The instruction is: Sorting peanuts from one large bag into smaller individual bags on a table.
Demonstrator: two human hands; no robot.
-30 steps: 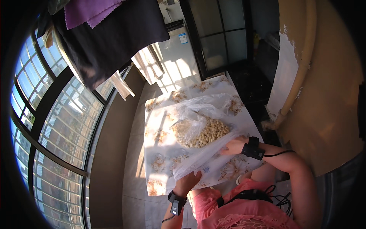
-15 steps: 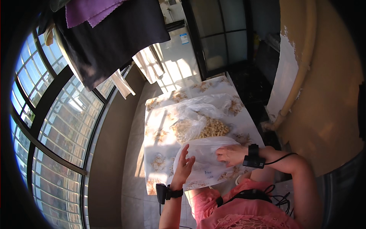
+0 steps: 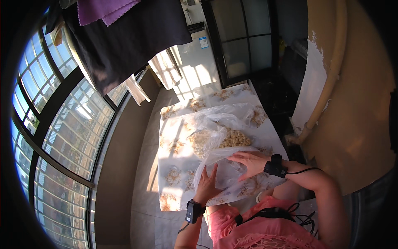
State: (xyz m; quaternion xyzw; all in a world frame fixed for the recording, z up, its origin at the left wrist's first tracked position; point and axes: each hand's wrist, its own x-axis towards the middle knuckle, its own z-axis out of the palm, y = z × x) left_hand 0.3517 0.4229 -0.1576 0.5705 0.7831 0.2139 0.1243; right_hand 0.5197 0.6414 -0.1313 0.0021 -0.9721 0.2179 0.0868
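On a floral-patterned table point(image 3: 171, 159) lies a heap of what look like unshelled peanuts point(image 3: 235, 139), partly inside a clear plastic bag point(image 3: 213, 135) whose crumpled film spreads toward the far side. Nearer to me is a second thin plastic bag point(image 3: 226, 168), translucent and loosely spread. My left hand point(image 3: 207, 186) is at this bag's left edge, fingers apart and pointing up. Over the bag's right part is my right hand point(image 3: 251, 163), its fingers spread and touching or just above the film. I see nothing gripped in either hand.
Dark clothing point(image 3: 132, 45) and a purple cloth point(image 3: 107, 10) hang at upper left. Barred windows point(image 3: 70, 128) line the left side. Beyond the table stand a pale fridge-like cabinet point(image 3: 197, 62) and a dark-framed glass door point(image 3: 244, 39). A pipe point(image 3: 327, 89) runs along the right wall.
My left hand has moved slightly right and come to the near bag's left edge. My right hand's fingers have gone from curled to spread. The near bag's film has lifted and shifted.
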